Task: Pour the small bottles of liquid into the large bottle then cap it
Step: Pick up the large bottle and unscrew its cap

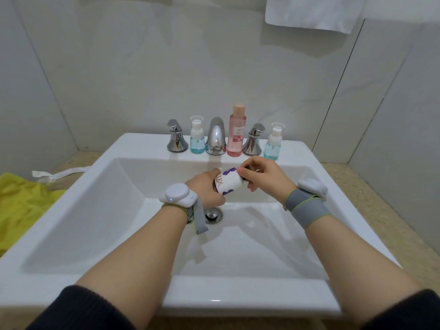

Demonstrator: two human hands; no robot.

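Note:
Over the sink basin, my left hand (207, 188) grips a white bottle with purple print (228, 181), tipped on its side with its neck pointing right. My right hand (260, 173) has its fingers curled round the dark cap end of that bottle (245, 179); the cap itself is mostly hidden. On the back ledge stand two small blue pump bottles (197, 136) (273, 144) with clear caps and a taller pink bottle (237, 132), all upright.
The white sink (119, 210) has a chrome spout (216, 136), two chrome handles (177, 139) (253, 140) and a drain (213, 215). A yellow cloth (21, 203) lies on the counter at left. A white towel (314, 10) hangs top right.

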